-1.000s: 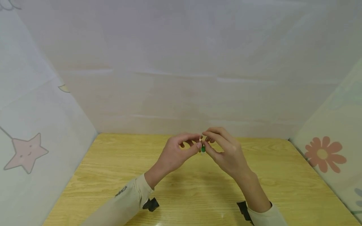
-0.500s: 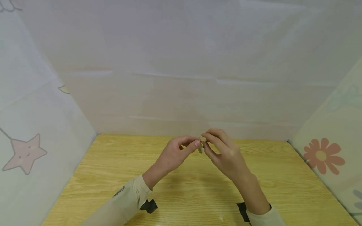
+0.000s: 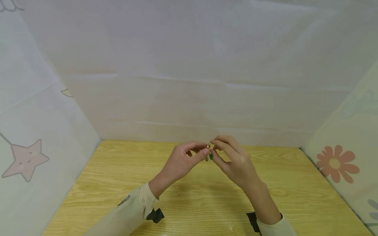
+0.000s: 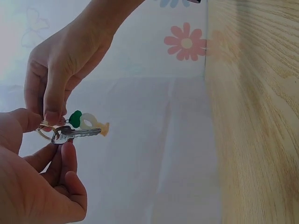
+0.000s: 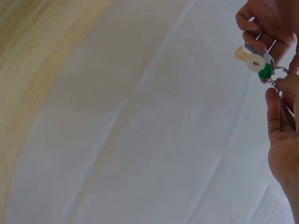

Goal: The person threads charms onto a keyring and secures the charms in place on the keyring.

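Note:
Both hands meet over the table around a gold-coloured key ring (image 4: 45,131). A silver key (image 4: 87,132) hangs from it, and beside the key is a charm with a green piece (image 4: 75,119), a pale ring shape (image 4: 87,120) and a yellowish end (image 5: 241,54). My left hand (image 3: 184,160) pinches the ring and the key's head between thumb and fingers. With thumb and fingertips, my right hand (image 3: 236,159) pinches at the ring, where the charm's small chain (image 5: 272,83) joins it. The fingertips partly hide the ring.
The wooden table (image 3: 118,170) lies beneath the hands. A pale sheet (image 3: 189,82) stands behind it, with side sheets bearing a pink star (image 3: 26,160) and a red flower (image 3: 338,163). Black straps (image 3: 155,215) show at the wrists.
The hands stay nearly in place, with small finger shifts. The ring, key and charm have turned slightly between the fingertips; the green piece, mostly hidden half a second ago, shows again.

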Action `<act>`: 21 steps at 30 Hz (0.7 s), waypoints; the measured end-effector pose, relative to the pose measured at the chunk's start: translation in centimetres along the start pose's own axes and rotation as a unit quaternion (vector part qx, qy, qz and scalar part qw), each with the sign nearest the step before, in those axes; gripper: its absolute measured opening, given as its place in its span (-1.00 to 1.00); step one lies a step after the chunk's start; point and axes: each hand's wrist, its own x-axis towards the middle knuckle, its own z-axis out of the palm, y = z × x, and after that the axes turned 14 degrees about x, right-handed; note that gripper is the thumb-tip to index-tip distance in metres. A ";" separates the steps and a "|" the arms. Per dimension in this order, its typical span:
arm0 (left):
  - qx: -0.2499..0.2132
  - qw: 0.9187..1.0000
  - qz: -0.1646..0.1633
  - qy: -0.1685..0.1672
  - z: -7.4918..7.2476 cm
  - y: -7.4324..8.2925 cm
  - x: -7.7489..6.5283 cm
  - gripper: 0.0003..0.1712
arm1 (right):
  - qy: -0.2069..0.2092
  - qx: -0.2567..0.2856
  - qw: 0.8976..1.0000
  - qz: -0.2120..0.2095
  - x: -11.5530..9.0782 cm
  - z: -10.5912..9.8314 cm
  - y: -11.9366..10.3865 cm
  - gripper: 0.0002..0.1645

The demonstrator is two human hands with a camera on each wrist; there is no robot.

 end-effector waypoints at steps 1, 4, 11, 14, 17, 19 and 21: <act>0.002 1.000 0.003 0.003 0.0 0.0 0.0 -0.60 | 0.001 0.003 1.000 0.002 0.0 0.0 0.1 -0.72; 0.006 1.000 0.008 0.010 0.0 -0.1 0.0 -0.61 | 0.000 0.008 1.000 0.006 -0.1 0.1 0.2 -0.72; 0.009 1.000 0.019 0.014 0.0 -0.2 0.0 -0.62 | -0.005 0.016 1.000 0.016 -0.3 0.1 0.5 -0.72; 0.012 1.000 0.020 0.010 0.0 -0.2 0.0 -0.61 | -0.006 0.007 1.000 0.020 -0.3 0.0 0.5 -0.71; 0.015 1.000 0.016 0.004 0.0 -0.1 0.0 -0.58 | -0.005 -0.008 1.000 0.016 -0.3 -0.1 0.4 -0.71; 0.017 1.000 0.010 -0.001 0.0 -0.1 0.0 -0.55 | -0.004 -0.019 1.000 0.009 -0.3 -0.1 0.3 -0.71; 0.016 1.000 0.002 -0.006 0.0 0.0 0.1 -0.51 | -0.004 -0.029 1.000 0.000 -0.2 -0.1 0.2 -0.71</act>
